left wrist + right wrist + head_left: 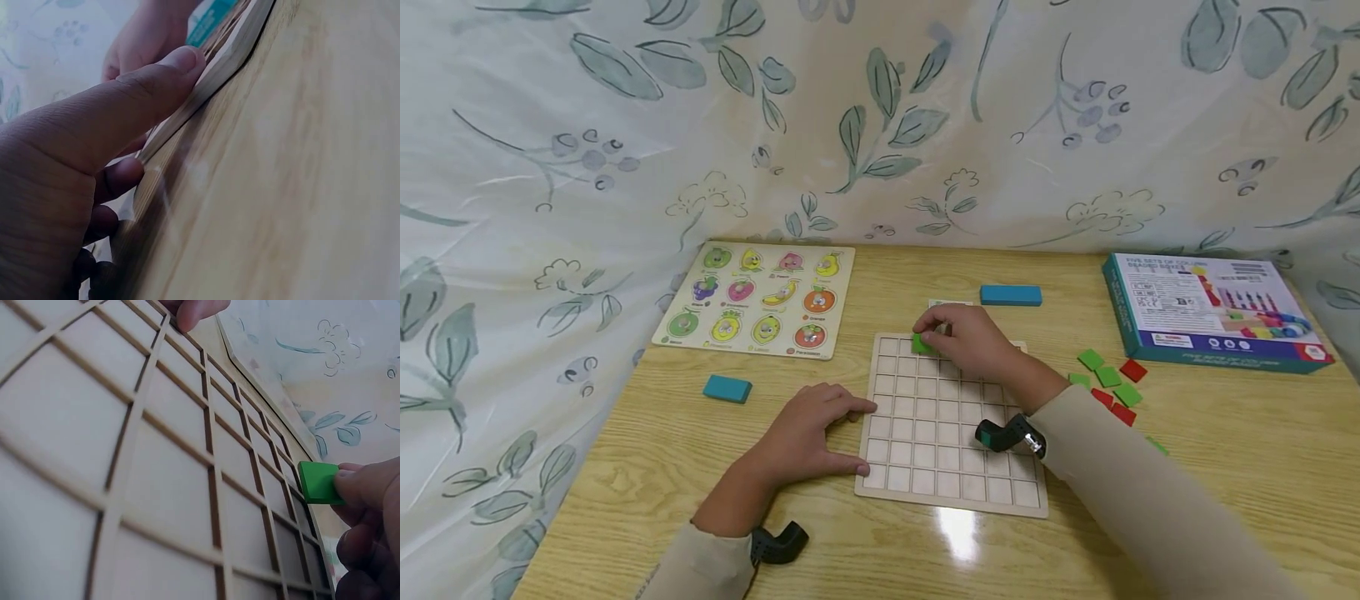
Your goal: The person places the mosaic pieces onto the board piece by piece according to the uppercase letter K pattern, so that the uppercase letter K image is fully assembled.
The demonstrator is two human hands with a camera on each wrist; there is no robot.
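A wooden grid board (pixel 925 433) lies on the table, its square cells pale and bare over most of what shows. My right hand (pixel 962 337) pinches a green square tile (pixel 921 342) between thumb and fingers over the far row, left of the middle. In the right wrist view that tile (pixel 317 482) stands tilted at the grid's edge. At the board's left side, my left hand (pixel 797 442) rests with thumb and index finger spread, both tips touching the edge. The left wrist view has the thumb (pixel 181 60) on the board's rim.
Green and red tiles (pixel 1107 377) lie loose right of the board. A boxed set (pixel 1217 312) sits at the back right, a fruit picture board (pixel 752 300) at the back left. Two blue blocks (pixel 727 388) (pixel 1011 295) are on the table. A patterned curtain (pixel 880 125) hangs behind.
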